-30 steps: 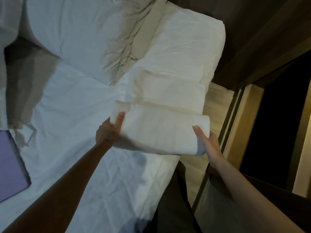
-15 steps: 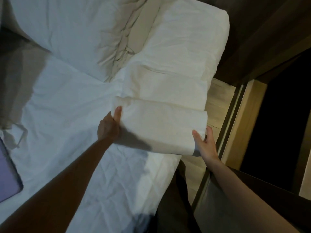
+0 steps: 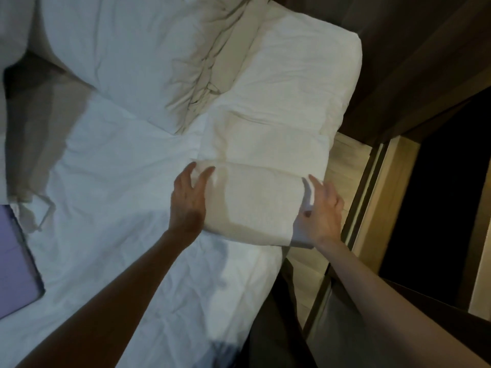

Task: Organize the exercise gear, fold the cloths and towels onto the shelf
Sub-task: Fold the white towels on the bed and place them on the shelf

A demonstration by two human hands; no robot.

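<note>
1. Towel (image 3: 255, 205): it is white and folded into a thick oblong. It lies on the bed sheet (image 3: 119, 195) close to the middle of my view, with its long side running from 9 o'clock to 3 o'clock. Its 3 o'clock end sits at the mattress edge.
2. My left hand (image 3: 188, 205) is at the towel's 9 o'clock end. The palm is against the fold and the fingers are spread and fairly straight, pointing to 12 o'clock. It presses the towel and is not curled round anything.
3. My right hand (image 3: 322, 211) is at the 3 o'clock end. The fingers are straight and laid flat along the layered edge, with the thumb against that same end. This hand also presses without clasping, so the towel sits squeezed between my two palms.
4. At the towel's 12 o'clock side, touching it, lies another white folded piece (image 3: 263, 144). I cannot tell whether it is a towel or bedding.
5. Two white pillows lie further off, one (image 3: 127, 62) toward 11 o'clock and the other (image 3: 300, 70) toward 1 o'clock.
6. A purple flat item (image 3: 13, 261) lies on the sheet at the 8 o'clock edge of my view, well apart from the towel.
7. Pale wooden floor (image 3: 345, 160) shows just past the mattress at 3 o'clock, with a light wooden frame (image 3: 385, 195) beyond it.
</note>
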